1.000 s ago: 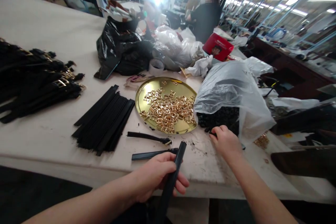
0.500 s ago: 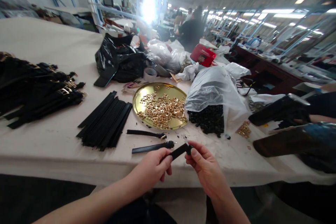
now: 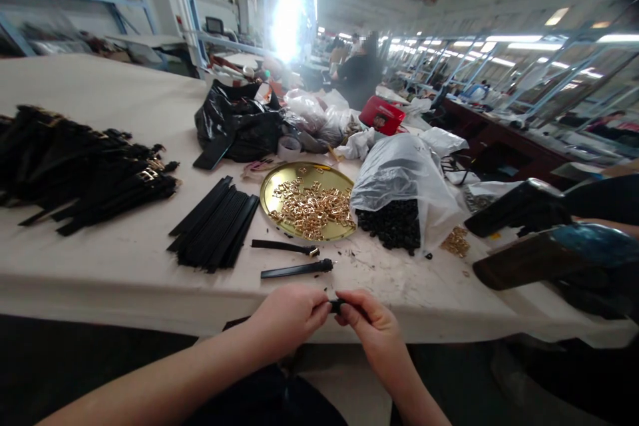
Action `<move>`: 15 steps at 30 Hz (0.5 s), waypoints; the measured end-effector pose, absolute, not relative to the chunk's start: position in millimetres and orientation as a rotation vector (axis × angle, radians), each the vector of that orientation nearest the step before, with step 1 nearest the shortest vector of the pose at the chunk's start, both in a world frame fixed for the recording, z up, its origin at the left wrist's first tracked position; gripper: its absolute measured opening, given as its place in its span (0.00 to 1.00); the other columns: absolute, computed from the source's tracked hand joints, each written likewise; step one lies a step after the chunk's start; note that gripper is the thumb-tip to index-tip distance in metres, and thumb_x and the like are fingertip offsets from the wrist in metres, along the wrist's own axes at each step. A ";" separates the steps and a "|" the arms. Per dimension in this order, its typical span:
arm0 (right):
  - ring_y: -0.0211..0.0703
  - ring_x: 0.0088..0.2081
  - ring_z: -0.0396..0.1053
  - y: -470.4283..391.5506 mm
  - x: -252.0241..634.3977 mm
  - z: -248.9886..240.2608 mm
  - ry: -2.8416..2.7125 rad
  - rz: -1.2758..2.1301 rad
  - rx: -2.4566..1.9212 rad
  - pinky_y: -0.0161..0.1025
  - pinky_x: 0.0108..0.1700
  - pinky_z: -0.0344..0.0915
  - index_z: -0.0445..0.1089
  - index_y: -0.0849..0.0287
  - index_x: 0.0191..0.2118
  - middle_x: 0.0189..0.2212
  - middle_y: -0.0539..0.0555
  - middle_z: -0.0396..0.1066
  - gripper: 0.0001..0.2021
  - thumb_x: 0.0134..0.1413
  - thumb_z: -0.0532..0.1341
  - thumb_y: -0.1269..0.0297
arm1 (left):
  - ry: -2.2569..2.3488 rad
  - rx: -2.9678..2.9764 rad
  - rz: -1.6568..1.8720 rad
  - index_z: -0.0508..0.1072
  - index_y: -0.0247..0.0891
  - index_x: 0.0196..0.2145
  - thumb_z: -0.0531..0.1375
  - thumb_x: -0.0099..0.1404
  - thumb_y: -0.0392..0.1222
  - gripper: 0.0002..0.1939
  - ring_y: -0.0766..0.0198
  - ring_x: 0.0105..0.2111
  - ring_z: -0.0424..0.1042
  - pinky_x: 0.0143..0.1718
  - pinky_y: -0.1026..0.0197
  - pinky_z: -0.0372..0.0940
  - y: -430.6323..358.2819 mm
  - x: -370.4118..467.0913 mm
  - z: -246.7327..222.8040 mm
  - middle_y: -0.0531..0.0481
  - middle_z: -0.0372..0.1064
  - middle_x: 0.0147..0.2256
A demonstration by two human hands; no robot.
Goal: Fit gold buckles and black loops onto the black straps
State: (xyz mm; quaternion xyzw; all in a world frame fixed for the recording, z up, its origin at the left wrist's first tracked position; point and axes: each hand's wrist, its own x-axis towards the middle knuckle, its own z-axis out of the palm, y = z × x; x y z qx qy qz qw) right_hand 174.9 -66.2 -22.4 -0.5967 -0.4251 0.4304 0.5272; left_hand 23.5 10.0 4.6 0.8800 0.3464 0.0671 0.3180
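Observation:
My left hand (image 3: 294, 314) and my right hand (image 3: 368, 321) meet over the table's front edge, both pinching one black strap (image 3: 336, 306). Only a short piece of it shows between the fingertips; its tail sticks out behind my left wrist. Just beyond my hands lie two black straps with metal fittings, the nearer strap (image 3: 297, 270) and the farther strap (image 3: 282, 246). A round gold tray (image 3: 269, 180) holds a heap of small gold buckles (image 3: 314, 208). Left of it lies a stack of plain black straps (image 3: 214, 226).
A pile of buckled black straps (image 3: 90, 170) covers the left side. Small black pieces (image 3: 392, 225) spill from a clear plastic bag (image 3: 394, 170) right of the tray. Black bags (image 3: 239, 123) and a red packet (image 3: 382, 115) sit behind. Two dark rounded objects (image 3: 529, 263) jut in from the right.
Both hands have drawn closer together and lower, toward the table's front edge. Less of the strap now shows between them. The whole view has shifted slightly.

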 end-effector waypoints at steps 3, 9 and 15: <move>0.41 0.31 0.69 -71.3 174.4 -23.9 -1.176 0.920 -1.422 0.38 0.32 0.69 0.74 0.54 0.34 0.30 0.52 0.69 0.08 0.46 0.62 0.61 | 0.888 2.351 0.145 0.69 0.38 0.24 0.49 0.62 0.43 0.14 0.67 0.23 0.60 0.23 0.66 0.45 9.7 22.6 0.6 0.52 0.64 0.21; 0.41 0.27 0.71 -71.4 177.3 -19.1 -0.883 1.148 -1.485 0.40 0.33 0.68 0.73 0.57 0.38 0.26 0.52 0.72 0.15 0.47 0.61 0.53 | 0.873 2.201 0.164 0.69 0.37 0.25 0.47 0.63 0.43 0.15 0.68 0.23 0.61 0.23 0.67 0.46 14.1 23.0 2.3 0.54 0.63 0.21; 0.40 0.27 0.70 -63.0 179.1 -21.8 -0.739 1.294 -1.461 0.39 0.34 0.66 0.73 0.58 0.37 0.25 0.51 0.74 0.17 0.39 0.66 0.55 | 0.838 2.133 0.128 0.71 0.37 0.27 0.48 0.63 0.43 0.15 0.68 0.23 0.61 0.23 0.67 0.47 20.5 20.8 0.3 0.54 0.63 0.22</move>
